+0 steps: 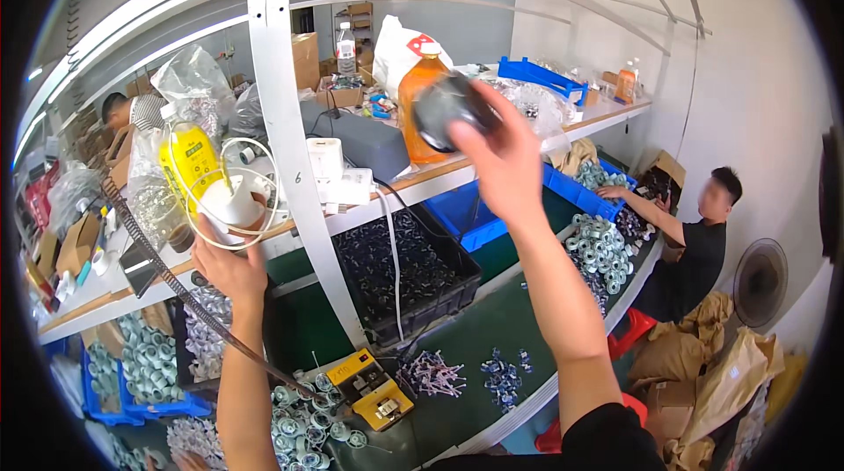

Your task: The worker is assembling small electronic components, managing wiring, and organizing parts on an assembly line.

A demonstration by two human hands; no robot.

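My right hand (501, 146) is raised above the shelf edge, its fingers closed around a dark, glossy round object (453, 112) blurred by motion. Just behind that object stands an orange bottle (416, 102). At the left, my left hand (230, 267) is at the shelf's front edge, thumb and fingers around the underside of a white cup-like piece (229, 201) with a looped white cable (275, 174). Some of its fingertips are hidden. Close behind is a yellow bottle (189, 159). A yellow fixture (371, 389) sits below on the green bench (492, 330).
A white post (294, 146) rises between my hands, and a coiled dark hose (189, 299) crosses before my left forearm. Below the shelf are a black bin (413, 295) and blue bins (470, 216). Beyond piled parts (598, 247), a co-worker (694, 242) reaches over the bench.
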